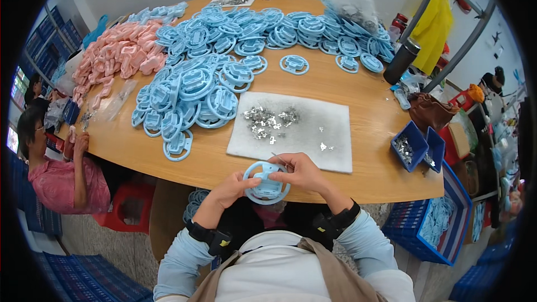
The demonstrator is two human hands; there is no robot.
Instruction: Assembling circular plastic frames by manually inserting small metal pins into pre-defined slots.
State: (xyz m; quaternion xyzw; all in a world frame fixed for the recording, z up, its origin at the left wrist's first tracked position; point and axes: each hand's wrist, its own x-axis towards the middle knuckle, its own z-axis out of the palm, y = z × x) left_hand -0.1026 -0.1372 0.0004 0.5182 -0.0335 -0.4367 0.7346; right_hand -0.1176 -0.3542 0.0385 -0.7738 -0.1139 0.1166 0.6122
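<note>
My left hand (230,188) grips the left rim of a light-blue plastic steering-wheel part (267,190), thumb lying across its face. My right hand (303,172) holds the same part from the upper right, thumb and fingers closed at its centre. A thin pale sliver shows by the right fingertips, too small to name. The part is held just over the table's near edge. Beyond it lies a white foam mat (330,120) carrying a scattered heap of small metal pieces (262,118). Left of the mat, matching blue wheel parts (193,86) are piled high.
Pink plastic parts (120,56) are heaped at the far left. Two blue bins (411,148) with metal bits stand at the right edge, near a black flask (403,60) and a brown bag (430,111). Co-workers sit left and across. A blue crate (417,235) stands below right.
</note>
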